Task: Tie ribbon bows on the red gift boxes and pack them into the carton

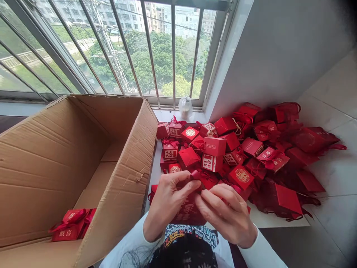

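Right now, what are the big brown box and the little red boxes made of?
The big box looks like corrugated cardboard: dull brown, with creases and a ridged cut edge. The small red boxes seem stiff paper card, smooth, with shiny gold prints; I can't tell exactly.

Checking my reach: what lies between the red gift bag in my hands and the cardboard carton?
The head view shows your left hand and a small red favor box between them.

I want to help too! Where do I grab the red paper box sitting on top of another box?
Grip the top red paper cube box on two opposite side faces, coming down from above. It sits on a red box with a white double-happiness label, so its top looks free, and flat faces pinch easily.
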Demonstrator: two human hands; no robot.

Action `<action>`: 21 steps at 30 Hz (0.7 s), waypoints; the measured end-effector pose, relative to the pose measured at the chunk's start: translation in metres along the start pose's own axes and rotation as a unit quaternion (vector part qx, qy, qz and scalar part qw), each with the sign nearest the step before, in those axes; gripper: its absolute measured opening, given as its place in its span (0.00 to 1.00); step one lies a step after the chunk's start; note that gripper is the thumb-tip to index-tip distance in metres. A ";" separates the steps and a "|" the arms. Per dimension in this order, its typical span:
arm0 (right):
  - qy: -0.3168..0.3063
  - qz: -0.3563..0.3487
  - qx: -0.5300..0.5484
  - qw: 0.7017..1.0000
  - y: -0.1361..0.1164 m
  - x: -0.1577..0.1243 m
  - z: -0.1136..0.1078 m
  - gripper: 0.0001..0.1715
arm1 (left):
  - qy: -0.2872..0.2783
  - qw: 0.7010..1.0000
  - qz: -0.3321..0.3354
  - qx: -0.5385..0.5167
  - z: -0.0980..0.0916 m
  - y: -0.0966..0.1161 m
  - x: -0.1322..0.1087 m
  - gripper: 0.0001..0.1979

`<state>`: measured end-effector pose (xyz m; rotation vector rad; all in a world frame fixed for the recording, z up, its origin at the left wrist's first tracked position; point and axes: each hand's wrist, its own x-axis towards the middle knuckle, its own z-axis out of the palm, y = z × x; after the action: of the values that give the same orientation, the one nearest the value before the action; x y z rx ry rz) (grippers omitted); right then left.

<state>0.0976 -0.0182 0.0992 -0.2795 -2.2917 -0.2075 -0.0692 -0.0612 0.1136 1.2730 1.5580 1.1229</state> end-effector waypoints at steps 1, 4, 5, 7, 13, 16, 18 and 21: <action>0.000 0.000 -0.002 1.000 0.000 -0.001 0.001 0.19 | 0.003 1.000 0.003 0.007 0.000 0.000 0.000 0.15; -0.001 -0.004 -0.009 1.000 -0.003 -0.006 0.002 0.18 | 0.015 1.000 0.010 0.015 0.001 -0.001 0.000 0.16; 0.004 0.006 -0.007 1.000 -0.004 -0.008 0.003 0.17 | 0.017 1.000 0.009 0.012 0.001 -0.001 0.000 0.17; 0.030 0.071 0.009 0.997 -0.006 -0.012 0.004 0.15 | 0.022 1.000 0.003 0.003 0.001 -0.002 -0.001 0.17; 0.020 0.332 0.142 0.932 -0.010 -0.013 0.009 0.14 | 0.018 1.000 0.022 0.008 0.001 0.002 -0.003 0.17; -0.005 0.367 0.227 0.902 -0.011 -0.010 0.010 0.04 | 0.018 0.998 0.040 0.037 0.002 0.005 -0.003 0.17; 0.007 0.376 0.272 0.886 -0.012 -0.008 0.010 0.03 | 0.014 0.997 0.053 0.051 0.001 0.006 -0.004 0.16; 0.039 0.375 0.299 0.877 -0.015 -0.007 0.010 0.04 | -0.019 0.996 0.078 0.045 -0.005 0.004 -0.004 0.13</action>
<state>0.0910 -0.0309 0.0865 -0.7750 -1.8842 0.8522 -0.0716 -0.0657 0.1194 1.4899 1.5148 1.1294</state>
